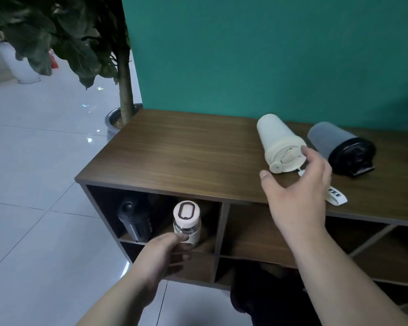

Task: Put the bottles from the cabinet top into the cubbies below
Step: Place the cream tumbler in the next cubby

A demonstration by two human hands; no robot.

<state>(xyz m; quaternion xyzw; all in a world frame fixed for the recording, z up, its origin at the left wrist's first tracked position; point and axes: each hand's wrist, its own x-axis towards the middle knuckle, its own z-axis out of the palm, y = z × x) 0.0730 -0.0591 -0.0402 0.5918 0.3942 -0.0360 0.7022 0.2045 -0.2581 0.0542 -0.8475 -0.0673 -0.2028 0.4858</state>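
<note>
Bottles are split between two levels at this moment: nearest, a small clear bottle with a pinkish-white cap (187, 222) stands upright at the front edge of the upper-left cubby (212, 234), its long axis vertical and its cap pointing up. The left hand (160, 252) holds it low on the body, thumb and fingers closed around the base. It sits close to the shelf lip, so a hasty release or a brush from the withdrawing fingers could, I judge, tip it forward onto the floor (45, 208); the dark bottle (133, 220) leaning deeper in the same cubby leaves little room to push it back without knocking the two together. Higher and farther, the right hand (297, 187) is spread wide and holds nothing, its fingertips just beside the lid end of the cream bottle (279, 143). That bottle lies on its side on the cabinet top (174, 149), long axis running from far-left to near-right, lid toward the person. Being round and on its side, it could roll if nudged instead of gripped, either toward the front edge or into the grey bottle with the black lid (339, 147), which lies just beside it, roughly parallel, lid also toward the person. A white strap (337, 196) trailing near the front edge could snag.
</note>
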